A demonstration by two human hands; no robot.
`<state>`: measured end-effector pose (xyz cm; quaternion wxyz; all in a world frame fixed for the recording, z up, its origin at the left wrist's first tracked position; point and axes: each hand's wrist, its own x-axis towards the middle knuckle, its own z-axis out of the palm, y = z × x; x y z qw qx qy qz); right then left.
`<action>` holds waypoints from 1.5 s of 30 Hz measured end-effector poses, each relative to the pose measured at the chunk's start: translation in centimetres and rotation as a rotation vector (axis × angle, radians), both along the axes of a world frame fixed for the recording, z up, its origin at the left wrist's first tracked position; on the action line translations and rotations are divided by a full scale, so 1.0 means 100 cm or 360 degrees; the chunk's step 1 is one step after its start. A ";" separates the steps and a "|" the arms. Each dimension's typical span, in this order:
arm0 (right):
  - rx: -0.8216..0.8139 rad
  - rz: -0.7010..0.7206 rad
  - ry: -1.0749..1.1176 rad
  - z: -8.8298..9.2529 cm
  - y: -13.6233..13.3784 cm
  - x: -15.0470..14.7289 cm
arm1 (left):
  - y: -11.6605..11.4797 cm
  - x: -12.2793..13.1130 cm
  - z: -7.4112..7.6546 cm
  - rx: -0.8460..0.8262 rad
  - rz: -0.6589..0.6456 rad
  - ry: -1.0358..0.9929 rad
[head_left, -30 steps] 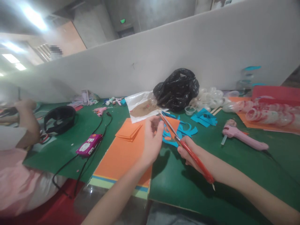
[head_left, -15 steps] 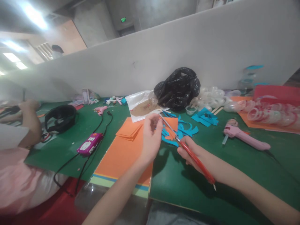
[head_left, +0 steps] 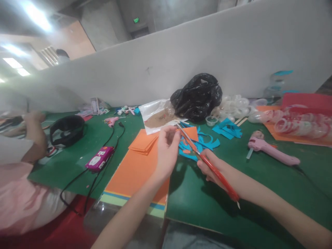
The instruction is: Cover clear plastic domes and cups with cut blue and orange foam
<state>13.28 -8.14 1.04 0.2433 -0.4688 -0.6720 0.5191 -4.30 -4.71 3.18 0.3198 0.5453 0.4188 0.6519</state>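
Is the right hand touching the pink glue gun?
Apart. The head view shows the right hand gripping the red scissors, with bare green mat between it and the pink glue gun. The left hand pinches orange paper.

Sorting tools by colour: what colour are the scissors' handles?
Red, on the scissors; head view shows it best.

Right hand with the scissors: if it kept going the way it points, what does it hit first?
Probably the orange paper piece that the left hand pinches; the scissors in the right hand seem to touch it, though depth is unclear.
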 end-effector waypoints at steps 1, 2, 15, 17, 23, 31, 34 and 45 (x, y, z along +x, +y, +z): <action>-0.0008 -0.0005 0.0000 -0.001 0.000 0.000 | 0.001 0.000 0.000 0.0004 -0.0005 -0.0012; -0.0018 -0.0012 -0.0003 -0.003 0.001 0.000 | 0.001 0.000 -0.001 0.0009 -0.0006 -0.0027; -0.0038 -0.0028 0.0080 -0.010 0.004 -0.002 | 0.001 -0.001 -0.003 0.0031 -0.0013 -0.0080; -0.0033 -0.0026 0.0096 -0.013 0.004 -0.001 | 0.002 -0.001 -0.004 0.0039 -0.0016 -0.0094; 0.0020 -0.0039 0.0080 -0.017 0.006 -0.002 | 0.002 -0.001 -0.004 0.0027 -0.0034 -0.0093; 0.0031 -0.0129 -0.0050 -0.007 0.002 -0.005 | 0.004 -0.001 -0.006 -0.0023 -0.0078 -0.0097; -0.0003 -0.0163 -0.0064 -0.006 0.003 -0.007 | 0.006 -0.003 -0.008 -0.0088 -0.0093 -0.0128; -0.0241 -0.0435 0.0201 0.006 0.009 0.003 | 0.019 -0.012 -0.012 -0.0253 -0.0048 -0.0102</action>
